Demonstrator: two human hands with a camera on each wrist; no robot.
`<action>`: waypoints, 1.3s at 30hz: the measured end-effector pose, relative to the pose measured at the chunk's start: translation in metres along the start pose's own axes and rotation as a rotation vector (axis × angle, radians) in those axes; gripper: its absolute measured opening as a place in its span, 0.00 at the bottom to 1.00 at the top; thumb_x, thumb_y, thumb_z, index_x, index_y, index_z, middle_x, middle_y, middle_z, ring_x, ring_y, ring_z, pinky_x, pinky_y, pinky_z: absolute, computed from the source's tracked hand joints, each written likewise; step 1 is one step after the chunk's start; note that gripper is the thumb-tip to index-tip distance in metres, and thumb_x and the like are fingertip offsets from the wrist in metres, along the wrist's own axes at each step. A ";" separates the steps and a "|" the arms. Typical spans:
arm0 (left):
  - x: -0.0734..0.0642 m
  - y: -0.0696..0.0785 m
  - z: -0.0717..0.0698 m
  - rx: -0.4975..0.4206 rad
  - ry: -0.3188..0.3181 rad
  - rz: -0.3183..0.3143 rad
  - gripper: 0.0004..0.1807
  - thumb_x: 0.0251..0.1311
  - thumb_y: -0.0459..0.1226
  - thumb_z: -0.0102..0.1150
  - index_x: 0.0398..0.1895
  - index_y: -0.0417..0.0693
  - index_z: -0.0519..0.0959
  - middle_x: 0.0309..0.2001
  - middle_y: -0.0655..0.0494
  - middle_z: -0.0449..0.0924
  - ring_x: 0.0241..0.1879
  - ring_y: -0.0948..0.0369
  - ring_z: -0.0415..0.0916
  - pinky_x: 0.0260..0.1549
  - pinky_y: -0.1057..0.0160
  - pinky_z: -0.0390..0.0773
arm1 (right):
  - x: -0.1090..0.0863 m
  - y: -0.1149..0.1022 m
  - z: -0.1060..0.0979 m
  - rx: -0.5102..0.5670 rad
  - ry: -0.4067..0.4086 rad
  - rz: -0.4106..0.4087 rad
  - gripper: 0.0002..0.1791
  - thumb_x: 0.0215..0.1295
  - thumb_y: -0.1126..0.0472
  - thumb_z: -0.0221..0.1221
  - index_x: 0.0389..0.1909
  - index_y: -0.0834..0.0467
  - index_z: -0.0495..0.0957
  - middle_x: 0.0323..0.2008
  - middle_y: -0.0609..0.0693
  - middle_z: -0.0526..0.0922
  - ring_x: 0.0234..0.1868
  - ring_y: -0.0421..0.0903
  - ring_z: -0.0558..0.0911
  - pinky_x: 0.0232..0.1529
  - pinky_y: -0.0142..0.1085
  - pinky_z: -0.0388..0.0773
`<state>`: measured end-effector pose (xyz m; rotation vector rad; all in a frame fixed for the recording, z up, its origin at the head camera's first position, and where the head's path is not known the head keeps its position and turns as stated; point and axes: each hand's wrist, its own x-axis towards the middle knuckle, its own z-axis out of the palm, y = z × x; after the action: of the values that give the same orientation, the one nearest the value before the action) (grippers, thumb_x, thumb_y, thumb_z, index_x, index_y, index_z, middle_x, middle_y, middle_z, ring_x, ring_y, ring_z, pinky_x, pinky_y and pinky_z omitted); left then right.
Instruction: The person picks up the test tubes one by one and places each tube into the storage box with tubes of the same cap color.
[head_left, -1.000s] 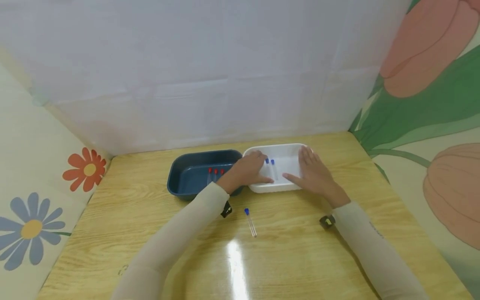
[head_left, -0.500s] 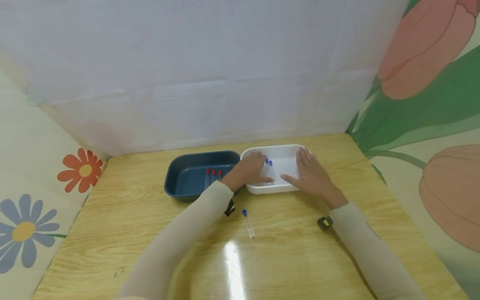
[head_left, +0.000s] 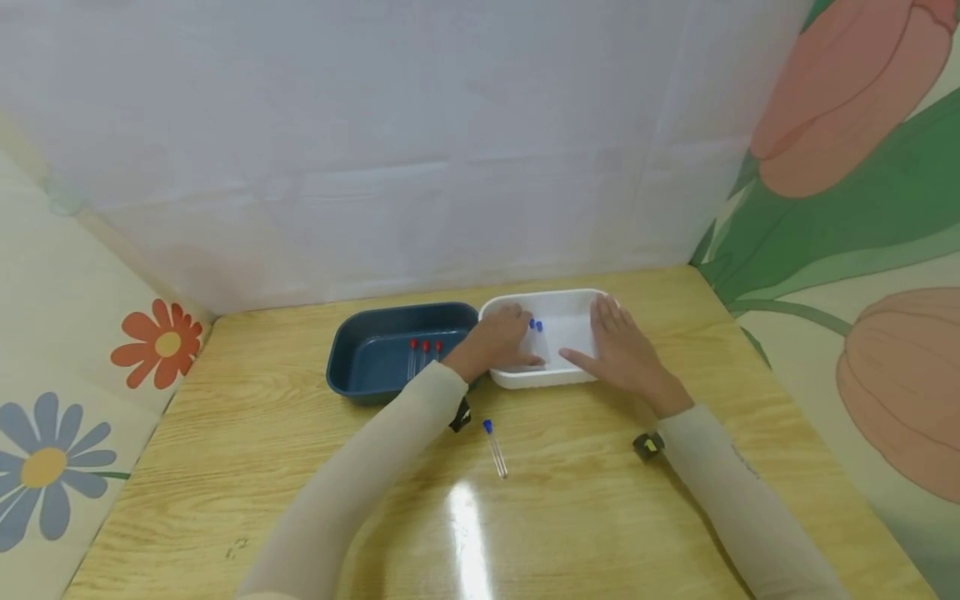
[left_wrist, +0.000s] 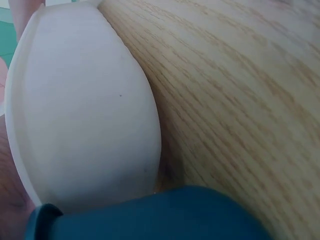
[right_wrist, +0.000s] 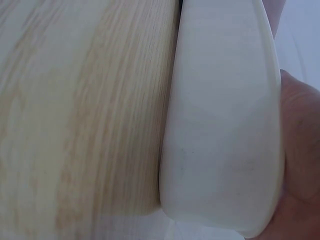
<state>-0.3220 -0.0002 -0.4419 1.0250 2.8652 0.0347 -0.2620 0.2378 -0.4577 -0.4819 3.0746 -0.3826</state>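
Observation:
A shallow white tray (head_left: 536,379) stands on the wooden table, with my two hands on its opposite ends. My left hand (head_left: 501,340) lies over the left rim, its thumb stretched across the inside. Over the right end rests my right hand (head_left: 624,348), fingers straight along the wall and thumb pointing inward. Between them, clear tubes with blue caps (head_left: 538,326) lie in the tray, partly hidden by the left hand. The white wall (left_wrist: 90,110) fills much of the left wrist view; in the right wrist view, the hand (right_wrist: 300,150) shows just beyond the rim.
Left of the white tray is a dark blue tray (head_left: 333,358) holding several clear tubes with red caps (head_left: 425,346). My left forearm crosses its front right corner. One blue-capped tube (head_left: 495,450) lies on the table in front. Walls stand behind and at both sides.
The view has shifted slightly. The two blue caps in the white tray now sit closer together. Both hands keep their places on the tray.

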 end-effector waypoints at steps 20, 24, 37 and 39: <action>0.009 -0.003 0.011 0.107 0.007 0.026 0.46 0.56 0.70 0.61 0.63 0.43 0.76 0.56 0.48 0.78 0.53 0.54 0.74 0.60 0.55 0.74 | -0.001 -0.002 -0.003 0.015 0.001 -0.004 0.62 0.70 0.24 0.41 0.78 0.72 0.35 0.79 0.66 0.31 0.80 0.59 0.32 0.78 0.50 0.32; 0.010 -0.002 0.011 0.110 0.006 0.022 0.44 0.56 0.70 0.62 0.61 0.44 0.77 0.55 0.49 0.78 0.52 0.55 0.74 0.59 0.56 0.74 | 0.000 -0.002 -0.001 0.011 0.004 -0.004 0.62 0.70 0.23 0.40 0.78 0.72 0.35 0.79 0.66 0.31 0.80 0.59 0.32 0.78 0.50 0.32; 0.005 0.002 0.002 0.134 -0.007 0.027 0.47 0.55 0.72 0.60 0.62 0.43 0.77 0.55 0.49 0.79 0.53 0.55 0.74 0.59 0.57 0.75 | 0.000 -0.002 0.000 -0.001 0.009 -0.005 0.62 0.70 0.23 0.40 0.78 0.73 0.35 0.79 0.67 0.31 0.80 0.60 0.32 0.78 0.50 0.32; 0.005 0.002 0.001 0.136 -0.007 0.026 0.48 0.55 0.73 0.59 0.62 0.43 0.77 0.55 0.49 0.79 0.52 0.55 0.74 0.59 0.57 0.75 | 0.000 -0.002 -0.001 -0.003 0.009 -0.005 0.62 0.70 0.23 0.40 0.78 0.73 0.35 0.79 0.67 0.31 0.80 0.60 0.32 0.78 0.50 0.32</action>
<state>-0.3240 0.0046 -0.4434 1.0827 2.8817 -0.1641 -0.2612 0.2358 -0.4567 -0.4887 3.0841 -0.3818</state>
